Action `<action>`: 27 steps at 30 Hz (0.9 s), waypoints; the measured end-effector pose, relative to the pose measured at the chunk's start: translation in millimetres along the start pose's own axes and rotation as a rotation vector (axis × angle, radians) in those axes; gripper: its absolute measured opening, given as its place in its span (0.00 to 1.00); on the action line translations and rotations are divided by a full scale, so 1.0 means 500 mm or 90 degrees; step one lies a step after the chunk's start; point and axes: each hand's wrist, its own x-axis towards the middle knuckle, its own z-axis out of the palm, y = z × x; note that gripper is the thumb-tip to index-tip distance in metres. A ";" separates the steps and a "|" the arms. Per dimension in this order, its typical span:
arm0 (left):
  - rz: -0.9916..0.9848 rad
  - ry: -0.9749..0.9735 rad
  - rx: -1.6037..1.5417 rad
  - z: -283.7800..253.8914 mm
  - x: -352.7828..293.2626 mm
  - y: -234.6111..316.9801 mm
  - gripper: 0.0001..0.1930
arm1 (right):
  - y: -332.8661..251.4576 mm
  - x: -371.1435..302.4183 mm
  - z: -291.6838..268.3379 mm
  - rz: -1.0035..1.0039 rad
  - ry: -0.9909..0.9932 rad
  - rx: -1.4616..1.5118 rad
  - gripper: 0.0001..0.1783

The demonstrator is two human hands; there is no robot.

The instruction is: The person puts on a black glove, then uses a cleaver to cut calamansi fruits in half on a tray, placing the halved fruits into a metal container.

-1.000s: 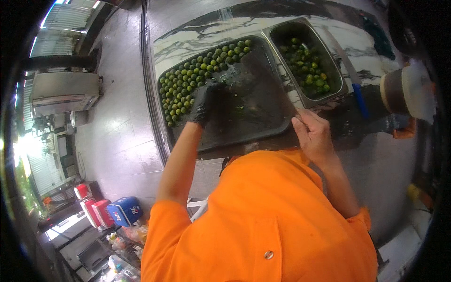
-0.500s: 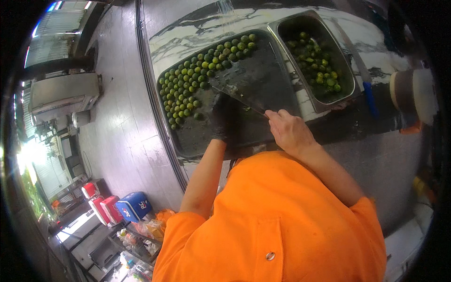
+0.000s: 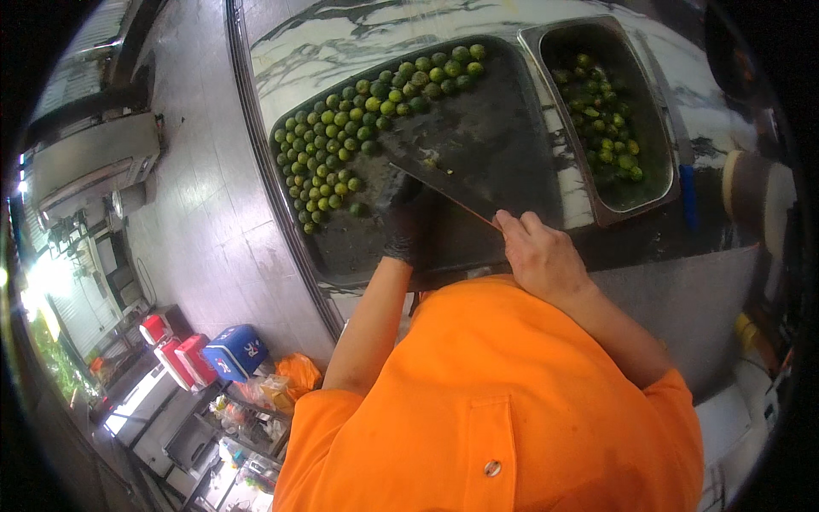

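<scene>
My right hand [image 3: 546, 252] is closed round the handle of a knife. The thin knife blade [image 3: 444, 193] points up and left across a black tray [image 3: 490, 128]. Its tip end reaches my left hand [image 3: 403, 218], which wears a black glove. The left fingers look curled in, but they blend into the dark tray, so whatever they hold is hidden. Whole green limes [image 3: 333, 141] lie packed along the tray's far and left sides. Small pale green scraps [image 3: 435, 162] sit on the tray just beyond the blade.
Right of the tray stands a deep metal pan [image 3: 590, 200] with cut green limes [image 3: 610, 141] inside. A blue-handled knife [image 3: 688, 196] lies beyond it, beside a round pale object [image 3: 759, 188]. The marble counter [image 3: 358, 38] ends at the left above a tiled floor [image 3: 205, 205].
The view has shifted a little. The knife in my right hand has turned slightly, its blade now showing darker and thinner. My left hand stays at the blade's tip end.
</scene>
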 end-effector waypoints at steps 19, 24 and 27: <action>0.088 -0.026 0.130 -0.002 0.010 -0.010 0.11 | -0.041 0.126 0.005 0.011 -0.021 0.014 0.09; -0.017 0.009 0.035 -0.003 0.006 0.030 0.15 | -0.016 0.047 -0.029 0.069 -0.089 -0.016 0.09; -0.024 0.002 0.093 0.004 0.013 0.044 0.16 | -0.017 0.072 -0.022 0.024 -0.052 0.011 0.09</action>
